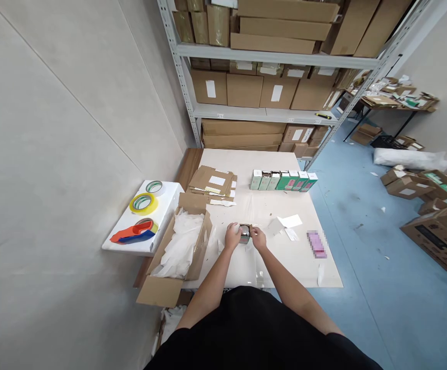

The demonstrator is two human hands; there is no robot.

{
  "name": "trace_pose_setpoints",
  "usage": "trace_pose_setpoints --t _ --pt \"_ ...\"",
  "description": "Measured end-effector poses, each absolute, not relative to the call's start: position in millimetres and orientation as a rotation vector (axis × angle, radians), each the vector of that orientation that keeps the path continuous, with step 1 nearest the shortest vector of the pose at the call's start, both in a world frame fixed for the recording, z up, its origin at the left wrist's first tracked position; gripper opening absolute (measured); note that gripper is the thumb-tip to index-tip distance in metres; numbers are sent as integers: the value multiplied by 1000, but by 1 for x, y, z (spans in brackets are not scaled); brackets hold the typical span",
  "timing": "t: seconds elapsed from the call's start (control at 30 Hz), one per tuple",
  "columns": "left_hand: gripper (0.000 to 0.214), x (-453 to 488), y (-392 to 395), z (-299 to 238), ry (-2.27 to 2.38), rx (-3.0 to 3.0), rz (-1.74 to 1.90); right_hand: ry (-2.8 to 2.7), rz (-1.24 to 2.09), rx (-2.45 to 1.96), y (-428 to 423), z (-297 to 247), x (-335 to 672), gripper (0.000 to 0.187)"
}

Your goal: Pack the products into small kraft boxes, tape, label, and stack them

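Note:
Both of my hands meet over the middle of a white table [269, 205]. My left hand [232, 236] and my right hand [258, 238] are closed around a small green and silver item [244, 234] held between them, partly hidden by my fingers. A row of several green and white small boxes [283, 180] stands upright further back on the table. Slips of white paper [290, 222] lie just right of my hands.
An open cardboard box [177, 246] full of white wrapping sits at my left. A side shelf [138, 241] holds tape rolls [144, 202] and a tape dispenser [133, 234]. Flattened cardboard [211, 182] lies at the back left. Metal shelving [269, 56] with cartons stands behind; boxes [435, 231] litter the blue floor.

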State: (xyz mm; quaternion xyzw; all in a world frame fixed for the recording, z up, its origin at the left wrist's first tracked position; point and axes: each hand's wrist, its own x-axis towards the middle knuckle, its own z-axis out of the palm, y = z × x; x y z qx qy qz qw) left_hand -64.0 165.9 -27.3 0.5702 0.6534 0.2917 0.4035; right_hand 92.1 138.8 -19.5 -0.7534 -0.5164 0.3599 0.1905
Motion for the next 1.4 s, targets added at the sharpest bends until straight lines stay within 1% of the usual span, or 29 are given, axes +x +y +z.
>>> trace_pose_setpoints --t 0.1,0.23,0.3,0.53,0.63,0.7,0.77,0.83,1.0,1.2,1.27,1.33,1.4 --pt "45 -69 178 -30 1652 1221 648 -1471 1034 -2000 131 -18 88 38" --pt "32 -69 192 -34 1555 1166 538 -1723 1083 -2038 118 -16 90 55" --pt "32 -66 197 -35 1517 1143 504 -1782 1061 -2107 113 -14 94 61" --pt "38 -60 211 -29 1351 1091 432 -1867 1073 -2105 111 -10 100 65" --pt "50 -62 214 -26 1306 1120 501 -1812 1112 -2083 111 -13 101 67" --pt "60 -65 213 -25 1283 1152 581 -1731 1196 -2005 111 -18 103 68" --pt "63 -70 210 -26 1247 1197 643 -1599 1300 -1898 110 -23 106 66" --pt "61 -76 203 -29 1203 1261 660 -1439 1326 -1816 108 -30 107 62" --pt "53 -87 186 -37 1169 1410 655 -1196 1104 -1793 101 -43 104 48" --pt "34 -84 180 -37 1288 1504 665 -1223 955 -1792 110 -48 94 31" --pt "31 -83 177 -36 1296 1574 638 -1268 941 -1780 113 -50 92 27" --pt "32 -82 171 -36 1288 1631 609 -1318 955 -1771 113 -53 90 28" --pt "35 -82 164 -37 1292 1638 611 -1338 998 -1762 109 -59 90 39"
